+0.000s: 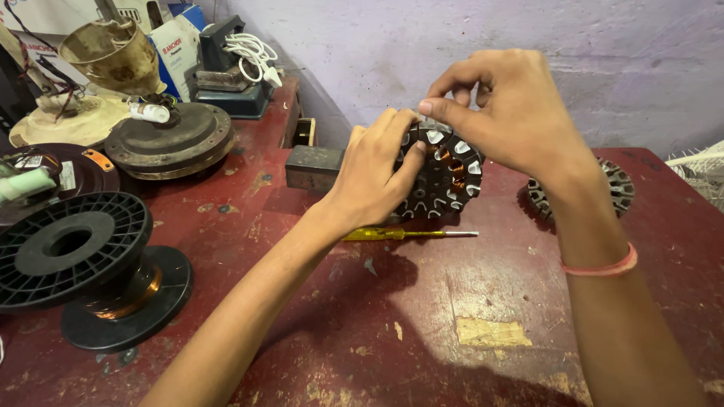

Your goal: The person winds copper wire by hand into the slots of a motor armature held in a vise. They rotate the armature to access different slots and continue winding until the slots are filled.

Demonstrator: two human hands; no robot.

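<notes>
Gripping the motor stator [445, 177] upright on the red tabletop [452, 301], the left hand [377, 173] clasps its rim; the right hand [505, 105] pinches its top edge, above a yellow-handled screwdriver [407, 234].

Dark grey stator [445, 177] with white slot liners and copper windings; yellow screwdriver [392, 234]; black spool [72, 249] of copper wire; worn red desk [452, 316]; pale purple wall [603, 53].
</notes>
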